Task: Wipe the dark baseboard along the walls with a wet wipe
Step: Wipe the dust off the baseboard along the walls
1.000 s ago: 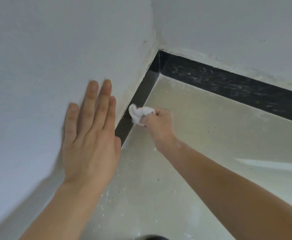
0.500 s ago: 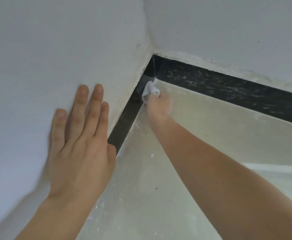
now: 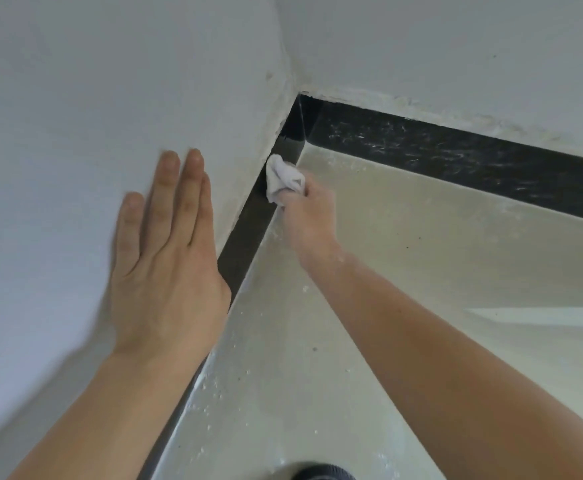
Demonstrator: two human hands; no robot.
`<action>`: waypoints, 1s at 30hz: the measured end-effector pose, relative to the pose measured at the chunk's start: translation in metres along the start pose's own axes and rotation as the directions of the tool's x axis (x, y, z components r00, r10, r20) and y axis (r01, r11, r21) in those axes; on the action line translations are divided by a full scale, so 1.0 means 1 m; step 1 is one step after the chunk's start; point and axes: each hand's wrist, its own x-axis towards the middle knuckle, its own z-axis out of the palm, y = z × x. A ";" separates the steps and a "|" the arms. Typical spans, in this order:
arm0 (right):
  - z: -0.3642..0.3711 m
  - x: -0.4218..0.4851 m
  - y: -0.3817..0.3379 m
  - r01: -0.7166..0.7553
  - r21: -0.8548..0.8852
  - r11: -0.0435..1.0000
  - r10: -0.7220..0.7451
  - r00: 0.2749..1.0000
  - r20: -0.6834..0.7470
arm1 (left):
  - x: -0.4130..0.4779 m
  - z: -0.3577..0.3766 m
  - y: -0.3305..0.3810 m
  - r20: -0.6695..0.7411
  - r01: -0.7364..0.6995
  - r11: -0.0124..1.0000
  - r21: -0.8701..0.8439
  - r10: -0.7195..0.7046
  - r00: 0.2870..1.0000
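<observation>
- My right hand grips the bunched white wipe, which sticks out past my knuckles.
- The wipe presses on the dark baseboard just short of the corner.
- My left hand lies flat, fingers straight, on the wall.

Pale glossy floor, white crumbs scattered on it; dark rounded object at bottom.
</observation>
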 end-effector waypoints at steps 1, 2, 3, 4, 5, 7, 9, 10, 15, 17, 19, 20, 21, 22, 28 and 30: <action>0.008 -0.005 0.002 0.044 -0.009 0.999 -0.044 0.999 0.009 | 0.000 0.000 -0.001 0.006 -0.001 1.000 -0.003 0.001 1.000; 0.015 -0.014 0.009 0.059 -0.034 0.998 -0.059 0.998 0.004 | 0.000 -0.001 -0.002 0.017 -0.003 1.000 -0.008 0.003 1.000; 0.021 -0.027 0.017 0.063 -0.074 0.995 -0.064 0.998 -0.007 | 0.000 -0.002 -0.002 0.029 -0.003 1.000 -0.006 0.003 1.000; 0.024 -0.043 0.025 0.071 -0.108 0.992 -0.073 0.997 -0.015 | 0.000 -0.004 -0.003 0.046 -0.005 1.000 -0.003 0.005 0.999; 0.027 -0.061 0.033 0.079 -0.127 0.989 -0.081 0.997 -0.009 | 0.000 -0.006 -0.003 0.054 -0.007 1.000 0.001 0.007 0.999; 0.028 -0.095 0.046 0.076 -0.118 0.990 -0.072 0.997 0.042 | -0.001 -0.009 -0.002 0.059 -0.024 0.999 0.031 0.022 0.998; 0.024 -0.117 0.056 0.053 -0.082 0.995 -0.042 0.991 0.128 | -0.003 -0.010 -0.002 0.077 -0.040 0.997 0.069 0.034 0.996; 0.020 -0.123 0.059 0.044 -0.087 0.995 -0.027 0.982 0.186 | -0.004 -0.011 -0.002 0.083 -0.041 0.995 0.088 0.034 0.996; -0.007 -0.088 0.047 -0.027 -0.200 0.979 0.063 0.983 0.174 | -0.006 -0.014 -0.010 0.055 -0.088 0.996 0.016 0.087 0.995; -0.012 -0.059 0.036 -0.047 -0.210 0.977 0.061 0.996 0.063 | -0.010 -0.013 -0.016 0.028 -0.137 0.990 -0.026 0.137 0.990; -0.013 -0.034 0.027 -0.068 -0.160 0.985 0.078 0.995 0.056 | -0.011 -0.012 -0.021 0.015 -0.179 0.983 -0.049 0.180 0.984; -0.011 -0.029 0.026 -0.087 -0.137 0.987 0.096 0.993 0.063 | -0.012 -0.012 -0.024 0.007 -0.191 0.980 -0.059 0.192 0.981; -0.008 -0.028 0.028 -0.116 -0.102 0.988 0.124 0.990 0.071 | -0.012 -0.011 -0.025 0.007 -0.200 0.978 -0.056 0.200 0.980; -0.004 -0.032 0.032 -0.147 -0.064 0.987 0.152 0.985 0.082 | -0.012 -0.011 -0.027 0.022 -0.203 0.978 -0.052 0.204 0.979; 0.033 -0.131 0.076 -0.079 -0.171 0.982 0.089 0.995 0.055 | -0.012 -0.017 -0.024 0.055 -0.224 0.974 0.023 0.223 0.973; 0.024 -0.161 0.089 -0.105 -0.161 0.981 0.142 0.960 0.241 | -0.013 -0.016 -0.024 0.044 -0.237 0.970 0.049 0.235 0.971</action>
